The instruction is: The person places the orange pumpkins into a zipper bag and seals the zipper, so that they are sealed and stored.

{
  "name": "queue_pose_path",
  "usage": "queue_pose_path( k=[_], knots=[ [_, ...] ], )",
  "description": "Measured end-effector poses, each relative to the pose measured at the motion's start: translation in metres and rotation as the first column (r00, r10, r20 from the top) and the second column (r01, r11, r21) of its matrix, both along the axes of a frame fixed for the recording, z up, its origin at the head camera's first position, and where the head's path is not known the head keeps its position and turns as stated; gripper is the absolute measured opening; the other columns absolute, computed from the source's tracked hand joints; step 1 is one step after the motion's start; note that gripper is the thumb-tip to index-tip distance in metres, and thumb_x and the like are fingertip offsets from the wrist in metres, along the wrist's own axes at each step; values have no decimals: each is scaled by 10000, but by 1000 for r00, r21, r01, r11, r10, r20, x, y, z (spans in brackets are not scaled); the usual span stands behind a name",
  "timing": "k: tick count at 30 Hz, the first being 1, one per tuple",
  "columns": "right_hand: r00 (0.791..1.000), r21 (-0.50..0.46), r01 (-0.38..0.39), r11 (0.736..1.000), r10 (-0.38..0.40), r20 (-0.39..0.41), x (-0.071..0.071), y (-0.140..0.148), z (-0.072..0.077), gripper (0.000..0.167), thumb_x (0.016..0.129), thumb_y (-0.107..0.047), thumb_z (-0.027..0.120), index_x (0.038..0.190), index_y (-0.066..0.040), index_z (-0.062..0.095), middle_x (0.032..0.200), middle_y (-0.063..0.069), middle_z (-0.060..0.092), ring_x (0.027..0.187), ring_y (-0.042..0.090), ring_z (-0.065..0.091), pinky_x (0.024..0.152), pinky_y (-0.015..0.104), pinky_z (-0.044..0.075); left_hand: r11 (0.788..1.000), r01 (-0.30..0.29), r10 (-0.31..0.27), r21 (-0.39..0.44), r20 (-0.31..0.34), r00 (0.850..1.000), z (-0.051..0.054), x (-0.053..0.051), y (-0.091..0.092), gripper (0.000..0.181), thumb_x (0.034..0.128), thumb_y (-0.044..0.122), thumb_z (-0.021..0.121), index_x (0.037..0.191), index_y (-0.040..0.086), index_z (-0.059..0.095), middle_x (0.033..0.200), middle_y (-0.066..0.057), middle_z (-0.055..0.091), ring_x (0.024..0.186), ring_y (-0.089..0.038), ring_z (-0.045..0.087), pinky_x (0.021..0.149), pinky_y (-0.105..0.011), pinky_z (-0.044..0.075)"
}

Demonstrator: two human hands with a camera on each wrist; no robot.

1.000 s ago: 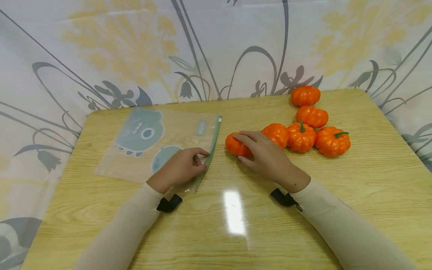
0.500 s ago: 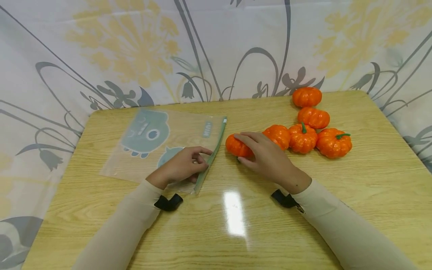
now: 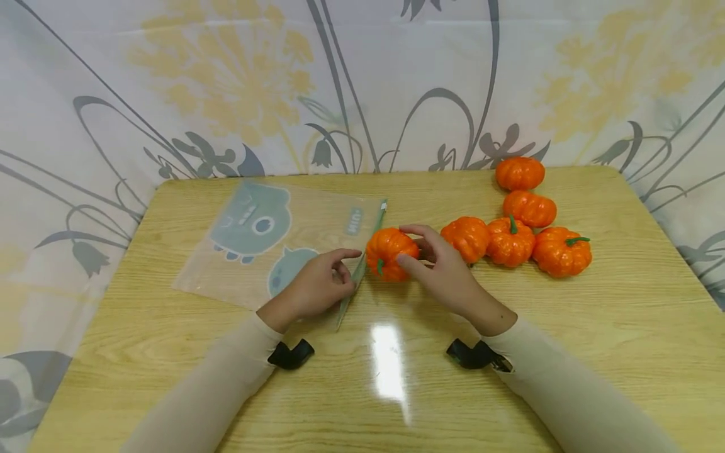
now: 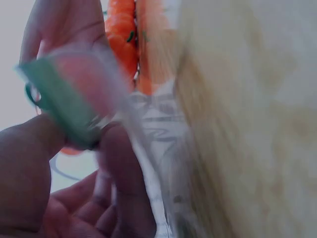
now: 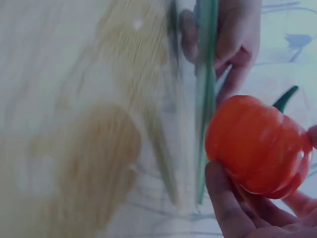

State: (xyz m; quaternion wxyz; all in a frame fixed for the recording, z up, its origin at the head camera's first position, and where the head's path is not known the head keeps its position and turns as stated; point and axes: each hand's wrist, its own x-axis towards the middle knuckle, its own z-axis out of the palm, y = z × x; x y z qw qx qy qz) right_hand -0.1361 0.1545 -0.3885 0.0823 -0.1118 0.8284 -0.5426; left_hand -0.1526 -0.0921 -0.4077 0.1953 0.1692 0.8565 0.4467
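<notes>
Held pumpkin (image 3: pixel 389 248): one, miniature, orange, glossy, ribbed, with a green stem pointing toward the wearer; located just right of the bag's zip edge, and whether it touches that edge cannot be told.

Right hand (image 3: pixel 447 270): grip spread to the pumpkin's width, thumb and fingers holding its sides.

Zip bag (image 3: pixel 308 223): one, translucent, lying on the left part of the worktop; printed with a large one-eyed blue-green monster (image 3: pixel 257 223) and a smaller rounded figure; green zip edge (image 3: pixel 379 217) facing right, with a white slider at its far end. In the right wrist view, the two sides of the mouth stand apart.

Left hand (image 3: pixel 317 283): grip nearly closed, thumb and finger pinching the bag's green edge.

Loose pumpkins: five, orange. Three form a row right of the right hand: left (image 3: pixel 466 239), middle (image 3: pixel 511 242), right (image 3: pixel 562 251). Two sit behind the row, one nearer (image 3: pixel 529 209), one at the far edge (image 3: pixel 520 173).

Worktop (image 3: pixel 629 327): pale, wood-grained.

Backdrop (image 3: pixel 419 56): white fabric, grey and yellow floral print.

Sleeves (image 3: pixel 566 377): two, cream.
</notes>
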Motion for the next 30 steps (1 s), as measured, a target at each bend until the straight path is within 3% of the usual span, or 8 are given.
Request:
queue_pose_path(
  k=[5, 10, 18, 24, 27, 30],
  knots=[
    [981, -206, 45, 977, -4, 195, 1, -2, -1, 438, 1051, -264, 513, 1466, -155, 420, 1315, 191, 583, 1137, 261, 604, 911, 323, 558, 997, -53, 54, 47, -28, 998, 3, 11, 4, 564, 889, 64, 602, 1445, 82, 508, 903, -59, 614, 576, -114, 556, 517, -239, 463],
    [958, -346, 59, 936, 45, 284, 1, -7, -1, 433, 1075, -228, 436, 1487, -118, 362, 1375, 231, 525, 1191, 271, 589, 917, 324, 573, 994, -99, 101, 39, -40, 994, 5, 13, 7, 510, 904, 80, 601, 1412, 70, 552, 937, -66, 627, 562, -112, 536, 499, -224, 448],
    [936, -360, 81, 929, 53, 347, 2, -7, -6, 430, 1083, -246, 398, 1491, -128, 334, 1488, 211, 425, 1213, 289, 581, 906, 320, 574, 980, -172, 183, 103, -113, 976, 3, 15, 11, 435, 907, 87, 555, 1334, 120, 630, 884, -33, 589, 538, -98, 416, 476, -189, 327],
    [928, -358, 100, 928, 43, 370, -1, -6, -8, 419, 1085, -250, 382, 1481, -122, 330, 1496, 222, 427, 1192, 322, 622, 933, 426, 570, 956, -201, 237, 215, -156, 959, 7, 17, 14, 418, 923, 84, 549, 1327, 142, 641, 872, -34, 568, 606, -140, 472, 498, -185, 347],
    [921, -360, 106, 927, 44, 386, -2, -6, -8, 425, 1088, -277, 381, 1484, -133, 321, 1503, 205, 426, 1191, 302, 630, 924, 426, 574, 947, -208, 253, 247, -170, 952, 8, 19, 15, 409, 928, 71, 555, 1323, 129, 643, 896, -43, 576, 652, -160, 503, 517, -178, 363],
    [915, -367, 114, 923, 47, 400, -2, -7, -9, 442, 1088, -308, 384, 1488, -136, 308, 1486, 206, 439, 1079, 248, 679, 866, 395, 597, 943, -201, 255, 264, -190, 948, 8, 21, 17, 402, 930, 56, 564, 1317, 118, 649, 899, -52, 586, 666, -162, 529, 519, -174, 378]
  ],
)
